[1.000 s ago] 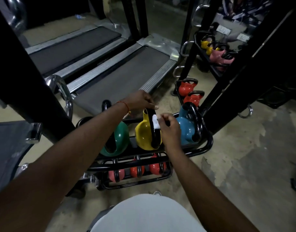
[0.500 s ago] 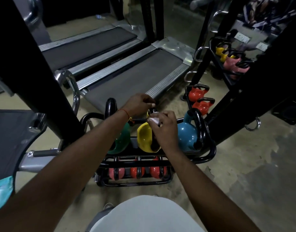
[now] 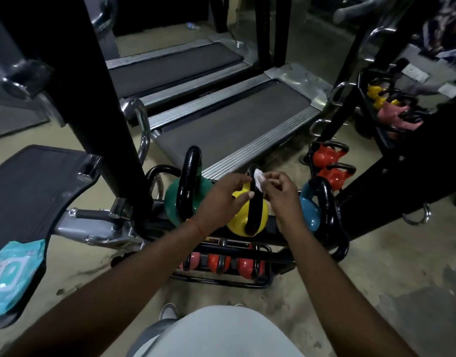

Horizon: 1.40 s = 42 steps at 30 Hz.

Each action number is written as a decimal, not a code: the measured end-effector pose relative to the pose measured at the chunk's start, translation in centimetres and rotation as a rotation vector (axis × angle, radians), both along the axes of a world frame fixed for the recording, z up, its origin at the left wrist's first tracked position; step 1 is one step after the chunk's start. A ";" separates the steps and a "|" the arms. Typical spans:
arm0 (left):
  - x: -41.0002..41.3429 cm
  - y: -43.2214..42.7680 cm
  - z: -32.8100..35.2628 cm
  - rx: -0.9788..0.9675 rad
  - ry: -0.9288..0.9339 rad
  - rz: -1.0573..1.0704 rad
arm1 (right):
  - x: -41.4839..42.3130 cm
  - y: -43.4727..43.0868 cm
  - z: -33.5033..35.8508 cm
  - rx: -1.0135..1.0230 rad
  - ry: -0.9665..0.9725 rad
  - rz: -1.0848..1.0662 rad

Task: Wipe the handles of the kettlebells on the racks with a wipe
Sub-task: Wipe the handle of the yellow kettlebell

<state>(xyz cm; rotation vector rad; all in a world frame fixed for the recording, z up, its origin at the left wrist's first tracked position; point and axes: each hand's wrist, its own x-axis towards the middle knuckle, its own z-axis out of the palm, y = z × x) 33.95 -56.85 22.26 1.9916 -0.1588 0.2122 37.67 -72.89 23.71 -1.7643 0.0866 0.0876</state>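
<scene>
Three big kettlebells sat on the top shelf of the black rack (image 3: 342,244): a green kettlebell (image 3: 174,199), a yellow kettlebell (image 3: 237,217) in the middle and a blue kettlebell (image 3: 310,212). Three small kettlebells (image 3: 243,266), pink and red, sat on the shelf below. Two red kettlebells (image 3: 327,157) stood just behind. The right hand (image 3: 282,193) pinched one small white wipe (image 3: 259,179) against the top of the yellow kettlebell's black handle (image 3: 252,210). The left hand (image 3: 221,199) held that same handle from the other side with its thumb and bent fingers. One blue pack of wipes (image 3: 13,274) lay on a black pad (image 3: 36,181) at the left. The floor (image 3: 392,274) was bare, gray and stained. Two treadmills (image 3: 229,124) lay behind the rack.
</scene>
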 end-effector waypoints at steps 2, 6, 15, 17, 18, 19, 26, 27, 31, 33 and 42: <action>-1.3 -0.3 0.1 0.125 -0.109 -0.005 | -1.0 -0.7 -0.2 -0.082 -0.042 0.047; -2.8 -1.2 -0.3 0.438 -0.406 -0.065 | 2.9 0.8 1.4 -0.274 -0.080 0.089; -2.5 -0.2 -0.3 0.590 -0.412 -0.135 | 6.6 2.0 4.8 -0.976 -0.326 0.539; -2.4 0.0 -0.5 0.612 -0.395 -0.149 | 7.9 2.8 5.2 -0.999 -0.260 0.562; -2.3 0.1 -0.7 0.616 -0.387 -0.153 | 8.9 3.0 4.9 -0.959 -0.185 0.546; -2.2 0.2 -0.8 0.616 -0.382 -0.153 | 9.9 3.0 4.3 -0.895 -0.093 0.521; -2.5 -0.5 -0.3 0.529 -0.410 -0.086 | 9.4 1.5 2.9 -0.747 -0.068 0.380; -2.5 -0.5 -0.3 0.527 -0.408 -0.081 | 9.3 2.0 3.4 -0.859 -0.126 0.443; -2.4 -0.2 -0.3 0.555 -0.369 -0.111 | 10.8 5.9 4.5 -1.387 -0.195 0.764; -2.5 -0.1 -0.2 0.586 -0.350 -0.125 | 11.9 7.0 4.4 -1.483 -0.088 0.825; -2.6 -0.5 -0.7 0.491 -0.389 -0.076 | 10.9 0.6 1.6 -0.206 0.577 0.277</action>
